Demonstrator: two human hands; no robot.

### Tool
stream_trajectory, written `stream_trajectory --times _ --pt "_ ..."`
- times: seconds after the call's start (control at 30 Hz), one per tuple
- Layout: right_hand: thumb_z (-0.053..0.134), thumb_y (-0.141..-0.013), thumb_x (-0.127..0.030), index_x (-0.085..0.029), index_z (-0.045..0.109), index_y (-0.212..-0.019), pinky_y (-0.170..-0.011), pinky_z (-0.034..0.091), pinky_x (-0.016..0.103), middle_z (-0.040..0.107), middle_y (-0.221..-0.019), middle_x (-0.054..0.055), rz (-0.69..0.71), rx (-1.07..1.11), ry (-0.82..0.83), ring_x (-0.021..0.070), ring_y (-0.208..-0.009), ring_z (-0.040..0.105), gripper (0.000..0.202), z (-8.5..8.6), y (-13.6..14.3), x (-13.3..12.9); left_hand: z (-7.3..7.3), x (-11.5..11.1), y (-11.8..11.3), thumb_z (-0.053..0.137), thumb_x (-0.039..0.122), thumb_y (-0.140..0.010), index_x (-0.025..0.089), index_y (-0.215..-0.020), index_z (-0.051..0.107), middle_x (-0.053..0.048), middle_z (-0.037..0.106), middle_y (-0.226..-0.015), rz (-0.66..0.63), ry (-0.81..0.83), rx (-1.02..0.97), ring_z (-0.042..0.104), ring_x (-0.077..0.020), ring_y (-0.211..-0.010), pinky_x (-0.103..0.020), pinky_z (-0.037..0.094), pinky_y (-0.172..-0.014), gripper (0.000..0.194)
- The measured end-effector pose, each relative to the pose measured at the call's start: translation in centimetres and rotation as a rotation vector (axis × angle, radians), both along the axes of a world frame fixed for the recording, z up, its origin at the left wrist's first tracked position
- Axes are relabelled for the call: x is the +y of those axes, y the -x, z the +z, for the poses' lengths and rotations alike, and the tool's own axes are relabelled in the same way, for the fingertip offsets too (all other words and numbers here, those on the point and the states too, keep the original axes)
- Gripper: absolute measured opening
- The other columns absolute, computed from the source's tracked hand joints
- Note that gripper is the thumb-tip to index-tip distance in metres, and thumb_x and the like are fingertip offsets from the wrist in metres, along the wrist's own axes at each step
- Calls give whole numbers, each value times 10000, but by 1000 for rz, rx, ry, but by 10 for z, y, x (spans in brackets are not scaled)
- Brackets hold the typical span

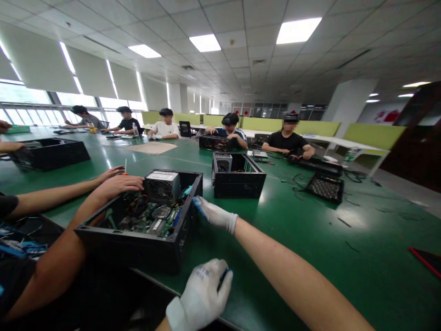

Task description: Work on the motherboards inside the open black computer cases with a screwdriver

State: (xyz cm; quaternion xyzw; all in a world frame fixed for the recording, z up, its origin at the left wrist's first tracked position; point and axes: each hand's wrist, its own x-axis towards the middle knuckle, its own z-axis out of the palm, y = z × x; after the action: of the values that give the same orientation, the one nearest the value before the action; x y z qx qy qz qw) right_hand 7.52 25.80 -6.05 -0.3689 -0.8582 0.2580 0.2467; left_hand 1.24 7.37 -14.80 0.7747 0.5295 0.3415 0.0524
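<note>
My right hand (216,216), in a white glove with blue fingertips, reaches from the right with its fingers stretched out. Those fingertips are at the right side wall of an open black computer case (131,248). Inside the case are a grey power supply (161,187) and a green motherboard (156,223). Low in the view, my left hand (203,292), also gloved, is near the table edge. Its fingers are loosely bent with a gap to the thumb, and I see nothing in it. A co-worker's bare hand (120,185) lies on the case's far left edge.
The co-worker's other hand is beside a screwdriver (126,170). A second open case (237,184) stands behind mine on the green table (282,220). Further right lie a black tray-like part (325,188), cables and scraps. Several people sit around the table; another case (51,154) stands left.
</note>
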Motion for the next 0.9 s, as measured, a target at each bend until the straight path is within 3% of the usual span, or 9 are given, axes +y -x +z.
stream_trajectory --times 0.1,0.17,0.3,0.4,0.5,0.6,0.7,0.9 --pt "524 -930 -663 -125 455 -1575 -1236 330 405 474 -1622 163 -99 -168 -67 322 -1492 436 842 8 -17 27 -23 9 9 446 297 -1014 256 -981 651 -77 744 -913 42 29 -31 748 -246 -836 -385 618 -774 211" --pt "548 -914 -671 -55 377 -1603 -1275 225 431 349 -1677 231 -208 -265 -136 363 -1555 310 941 17 -36 52 -24 14 19 440 300 -1025 261 -961 629 -67 728 -902 49 41 -55 736 -236 -836 -365 599 -764 203" --pt "546 -950 -533 -17 304 -1615 -1279 93 504 216 -1712 274 -443 -428 -245 402 -1593 137 876 35 -76 105 -24 13 22 432 310 -1033 264 -960 607 -57 704 -878 48 22 -76 717 -232 -800 -366 580 -743 195" --pt "578 -933 -474 -54 349 -1598 -1249 135 533 337 -1661 268 -536 -534 -264 406 -1546 247 819 40 -99 131 -27 11 17 432 306 -1028 266 -963 602 -56 698 -875 59 16 -72 715 -237 -791 -377 582 -740 186" --pt "593 -916 -474 -66 440 -1548 -1211 205 513 483 -1556 261 -542 -599 -298 395 -1450 391 768 41 -109 140 -29 12 16 430 311 -1030 272 -986 599 -51 695 -869 71 6 -82 713 -232 -780 -375 581 -741 179" --pt "550 -933 -536 -55 547 -1459 -1132 316 494 589 -1423 270 -521 -634 -330 393 -1330 508 713 44 -109 137 -30 13 17 429 309 -1030 275 -983 592 -49 697 -867 70 11 -85 713 -230 -778 -370 581 -739 173" --pt "530 -946 -565 -69 594 -1416 -1062 387 439 645 -1344 245 -461 -651 -373 363 -1249 572 686 48 -111 117 -29 13 17 428 311 -1034 274 -971 590 -50 700 -875 85 12 -87 713 -231 -793 -372 579 -754 178" --pt "468 -995 -585 -92 662 -1270 -963 439 382 717 -1196 202 -349 -649 -473 310 -1115 646 597 52 -126 35 -20 12 16 430 317 -1048 255 -945 594 -37 676 -847 64 40 -101 687 -216 -776 -355 548 -737 203"
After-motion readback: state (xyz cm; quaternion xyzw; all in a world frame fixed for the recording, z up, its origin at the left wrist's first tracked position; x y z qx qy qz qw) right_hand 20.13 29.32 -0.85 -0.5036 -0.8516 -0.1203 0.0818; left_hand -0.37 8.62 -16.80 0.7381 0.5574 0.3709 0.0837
